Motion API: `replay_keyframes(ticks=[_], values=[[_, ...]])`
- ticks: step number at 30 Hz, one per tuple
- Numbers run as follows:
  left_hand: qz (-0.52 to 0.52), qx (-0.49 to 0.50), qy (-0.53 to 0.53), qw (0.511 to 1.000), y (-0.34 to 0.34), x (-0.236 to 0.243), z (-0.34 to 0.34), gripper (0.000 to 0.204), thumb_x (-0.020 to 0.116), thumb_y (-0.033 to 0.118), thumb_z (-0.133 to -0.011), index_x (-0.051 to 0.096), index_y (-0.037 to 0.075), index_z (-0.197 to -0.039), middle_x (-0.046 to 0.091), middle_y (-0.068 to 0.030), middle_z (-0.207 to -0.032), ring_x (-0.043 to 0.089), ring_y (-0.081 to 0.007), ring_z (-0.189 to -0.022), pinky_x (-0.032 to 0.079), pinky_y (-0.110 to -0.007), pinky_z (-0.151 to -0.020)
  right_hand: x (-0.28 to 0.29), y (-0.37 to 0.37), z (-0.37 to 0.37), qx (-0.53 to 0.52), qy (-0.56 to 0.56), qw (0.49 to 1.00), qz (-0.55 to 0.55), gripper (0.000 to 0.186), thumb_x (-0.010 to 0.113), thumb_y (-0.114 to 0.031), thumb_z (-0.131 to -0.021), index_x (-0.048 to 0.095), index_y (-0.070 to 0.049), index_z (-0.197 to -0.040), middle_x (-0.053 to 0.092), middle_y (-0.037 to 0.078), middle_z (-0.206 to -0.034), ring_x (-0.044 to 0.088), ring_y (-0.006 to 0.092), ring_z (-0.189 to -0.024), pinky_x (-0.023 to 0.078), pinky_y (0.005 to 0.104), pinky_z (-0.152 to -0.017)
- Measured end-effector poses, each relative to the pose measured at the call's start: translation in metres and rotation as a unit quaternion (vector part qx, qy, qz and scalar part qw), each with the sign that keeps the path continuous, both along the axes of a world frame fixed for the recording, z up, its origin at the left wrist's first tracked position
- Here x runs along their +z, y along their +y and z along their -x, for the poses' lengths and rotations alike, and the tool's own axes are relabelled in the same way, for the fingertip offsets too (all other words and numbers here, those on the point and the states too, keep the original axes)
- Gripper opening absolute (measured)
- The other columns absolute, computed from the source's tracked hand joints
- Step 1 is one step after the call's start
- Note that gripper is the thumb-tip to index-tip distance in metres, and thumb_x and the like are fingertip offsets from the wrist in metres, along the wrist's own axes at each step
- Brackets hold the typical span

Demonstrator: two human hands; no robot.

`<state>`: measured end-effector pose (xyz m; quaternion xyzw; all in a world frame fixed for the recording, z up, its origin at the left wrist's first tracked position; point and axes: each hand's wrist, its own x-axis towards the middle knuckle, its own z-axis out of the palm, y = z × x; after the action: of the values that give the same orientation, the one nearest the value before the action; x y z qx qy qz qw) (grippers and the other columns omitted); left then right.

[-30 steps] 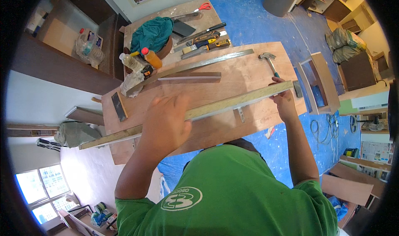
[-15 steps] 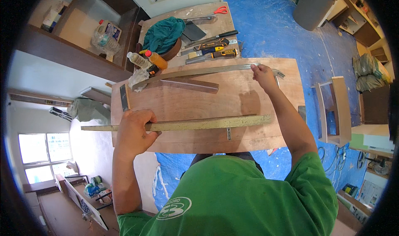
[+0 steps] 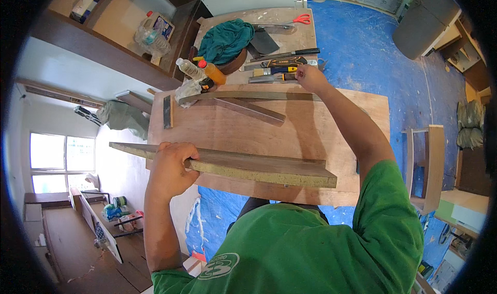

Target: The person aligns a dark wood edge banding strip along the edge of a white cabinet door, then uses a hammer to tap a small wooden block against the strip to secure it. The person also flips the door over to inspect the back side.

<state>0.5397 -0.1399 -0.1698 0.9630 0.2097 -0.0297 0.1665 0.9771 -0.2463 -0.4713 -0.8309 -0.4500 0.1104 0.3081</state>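
Note:
My left hand (image 3: 173, 169) is closed around a long board (image 3: 259, 165), its rough particleboard edge facing me. The board is tilted above the near side of a wooden worktop (image 3: 233, 122). At the far edge, my right hand (image 3: 312, 79) has its fingers closed at the handle end of a chisel (image 3: 264, 79) with a yellow-and-black handle. The chisel lies beside a paintbrush (image 3: 266, 71) and an orange-and-black utility knife (image 3: 282, 62). A long thin strip (image 3: 248, 94) runs across the worktop below my right wrist, with a shorter brown piece (image 3: 253, 111) against it.
Farther off are a file (image 3: 292, 52), red scissors (image 3: 302, 19) and a teal cloth (image 3: 226, 40). Bottles, including an orange one (image 3: 213, 74), stand at the worktop's far left corner. A small dark block (image 3: 167, 111) lies at left. Blue sheeting (image 3: 352, 50) covers the floor.
My right hand has left the end of the thin strip and moved up and left to the chisel. The board in my left hand has tipped, showing more of its broad face.

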Motion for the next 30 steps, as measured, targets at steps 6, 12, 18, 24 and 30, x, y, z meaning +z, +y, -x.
replay_keyframes(ticks=[6,12,18,24,30], values=[[0.008,0.021,0.019,1.0,0.001,0.001,-0.002,0.027,0.076,0.01,-0.059,0.061,0.006,-0.082,0.067,-0.0107,-0.082,0.064,-0.0338,-0.081,0.042,-0.039,-0.085,-0.011,0.017,0.006,0.042,-0.21,0.973,0.088,0.025,0.067,-0.026,-0.088,0.071,-0.01,-0.107,0.063,0.013,-0.115,0.058,0.0341,-0.115,0.052,0.0509,-0.091],[0.005,0.012,0.005,1.0,0.0,0.001,-0.005,0.024,0.073,0.008,-0.06,0.061,0.007,-0.082,0.061,-0.0093,-0.072,0.06,-0.0325,-0.072,0.043,-0.039,-0.085,-0.03,0.025,0.018,0.061,-0.186,0.98,0.036,0.021,0.065,-0.025,-0.089,0.072,-0.01,-0.102,0.066,0.012,-0.108,0.06,0.0339,-0.108,0.052,0.0506,-0.087],[0.003,0.036,0.041,0.999,0.001,0.0,-0.004,0.026,0.077,0.011,-0.061,0.061,0.007,-0.08,0.064,-0.009,-0.077,0.063,-0.0335,-0.078,0.042,-0.04,-0.086,-0.021,0.031,-0.007,-0.039,-0.079,0.995,0.051,0.021,0.065,-0.028,-0.092,0.071,-0.01,-0.1,0.067,0.013,-0.108,0.062,0.0342,-0.105,0.052,0.054,-0.084],[0.0,0.031,0.022,0.999,-0.001,0.001,-0.004,0.025,0.076,0.012,-0.061,0.061,0.007,-0.081,0.063,-0.0091,-0.077,0.063,-0.0337,-0.077,0.042,-0.04,-0.083,-0.018,0.04,-0.034,-0.001,-0.155,0.987,0.045,0.026,0.062,-0.024,-0.094,0.069,-0.01,-0.115,0.064,0.012,-0.126,0.057,0.034,-0.121,0.05,0.0518,-0.095],[0.008,0.024,0.022,0.999,0.0,0.001,-0.002,0.027,0.074,0.01,-0.06,0.06,0.007,-0.083,0.061,-0.0103,-0.076,0.062,-0.0348,-0.077,0.043,-0.042,-0.082,-0.021,0.075,-0.025,0.022,-0.176,0.973,0.15,0.037,0.057,-0.013,-0.092,0.067,-0.009,-0.128,0.057,0.012,-0.138,0.051,0.0335,-0.129,0.047,0.052,-0.104]])
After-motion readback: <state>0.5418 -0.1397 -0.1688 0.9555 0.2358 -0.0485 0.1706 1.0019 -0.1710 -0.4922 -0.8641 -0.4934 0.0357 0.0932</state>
